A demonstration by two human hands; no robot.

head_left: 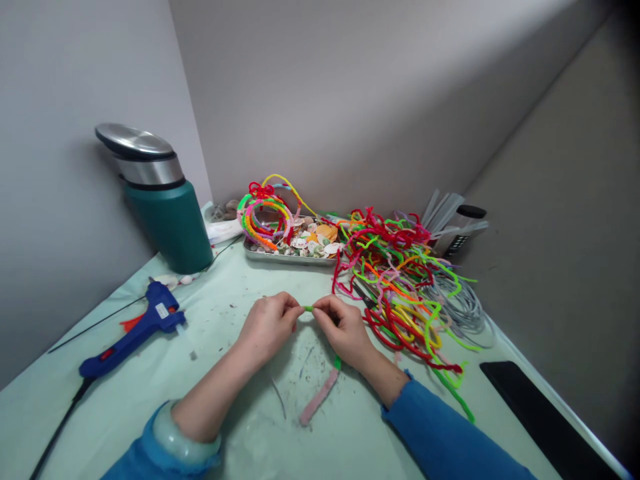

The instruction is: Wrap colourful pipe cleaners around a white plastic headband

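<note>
Between my two hands a short stretch of green pipe cleaner point(309, 309) shows, pinched at both ends. My left hand point(270, 325) closes its thumb and fingertips on one end. On the other end, my right hand point(345, 330) does the same. From beneath the right hand a pink pipe cleaner piece point(320, 398) with a green tip hangs or lies toward me; whether it joins the green stretch is hidden. A thin grey strand point(279, 398) lies on the table below the hands.
A tangled heap of coloured pipe cleaners point(390, 267) lies at right, near coiled grey cord point(457, 300) and a black flat object point(545, 417). Behind stands a metal tray point(290, 259) of small pieces. At left are a blue glue gun point(135, 330) and a green bottle point(170, 223).
</note>
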